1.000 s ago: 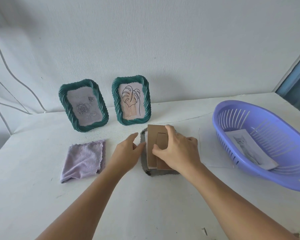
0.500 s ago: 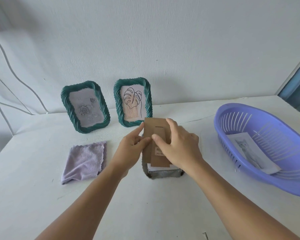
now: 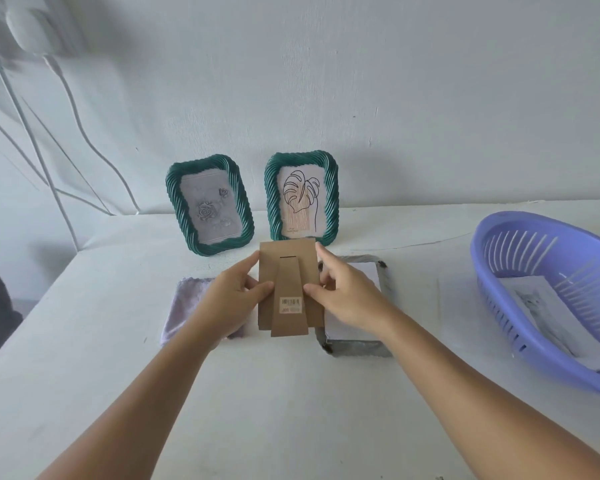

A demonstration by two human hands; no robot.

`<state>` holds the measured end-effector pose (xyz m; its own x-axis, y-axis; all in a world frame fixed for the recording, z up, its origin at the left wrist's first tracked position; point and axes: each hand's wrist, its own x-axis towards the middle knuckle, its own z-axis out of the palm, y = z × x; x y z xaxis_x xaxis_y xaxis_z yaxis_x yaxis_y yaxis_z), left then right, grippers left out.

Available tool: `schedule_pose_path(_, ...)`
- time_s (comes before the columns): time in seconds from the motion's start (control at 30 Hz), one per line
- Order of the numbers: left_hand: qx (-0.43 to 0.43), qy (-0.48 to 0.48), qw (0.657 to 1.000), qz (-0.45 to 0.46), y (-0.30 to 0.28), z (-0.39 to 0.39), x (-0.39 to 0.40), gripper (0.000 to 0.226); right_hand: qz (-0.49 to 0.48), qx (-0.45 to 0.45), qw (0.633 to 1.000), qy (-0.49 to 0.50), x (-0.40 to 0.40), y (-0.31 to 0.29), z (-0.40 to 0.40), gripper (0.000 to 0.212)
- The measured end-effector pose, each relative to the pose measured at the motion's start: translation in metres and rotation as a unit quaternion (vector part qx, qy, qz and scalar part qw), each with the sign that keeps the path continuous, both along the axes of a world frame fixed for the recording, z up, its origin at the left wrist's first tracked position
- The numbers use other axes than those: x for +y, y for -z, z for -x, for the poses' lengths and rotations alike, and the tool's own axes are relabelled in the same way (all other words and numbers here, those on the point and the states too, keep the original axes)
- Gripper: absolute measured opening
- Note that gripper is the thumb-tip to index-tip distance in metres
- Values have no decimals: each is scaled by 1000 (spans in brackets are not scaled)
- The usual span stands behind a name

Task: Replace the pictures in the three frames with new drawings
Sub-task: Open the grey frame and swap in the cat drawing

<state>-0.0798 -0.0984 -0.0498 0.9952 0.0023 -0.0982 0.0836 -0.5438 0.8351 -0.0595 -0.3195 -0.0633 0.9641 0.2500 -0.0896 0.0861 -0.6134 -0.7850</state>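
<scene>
Both hands hold a brown cardboard backing board (image 3: 289, 271) with a fold-out stand and a barcode sticker, lifted above the table. My left hand (image 3: 234, 294) pinches its left edge and my right hand (image 3: 349, 294) grips its right edge. Behind my right hand a third frame (image 3: 361, 346) lies face down, with white paper showing in its open back. Two green twisted-rim frames stand against the wall: the left frame (image 3: 209, 204) shows grey roses, the right frame (image 3: 302, 199) a leaf line drawing. A cat drawing (image 3: 548, 313) lies in the purple basket (image 3: 520, 237).
A lilac cloth (image 3: 187, 299) lies on the table behind my left hand, partly hidden. White cables (image 3: 59, 157) hang down the wall at the left. The basket takes up the right side of the white table (image 3: 274, 410). A dark object sits at the far left edge.
The backing board has come up off the face-down frame and moved left, both hands carrying it. The frame's open back with white paper is now exposed. The camera has tilted upward.
</scene>
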Motion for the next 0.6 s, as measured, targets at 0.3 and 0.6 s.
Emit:
schedule_pose_path(0.3,22,11,991,-133,15,-1,20,46,135,-12,989,-56,21,-2,1,90)
schedule_pose_path(0.6,-5,14,972,-236,18,2,17,37,305,-115,940,-96,30,10,1,61)
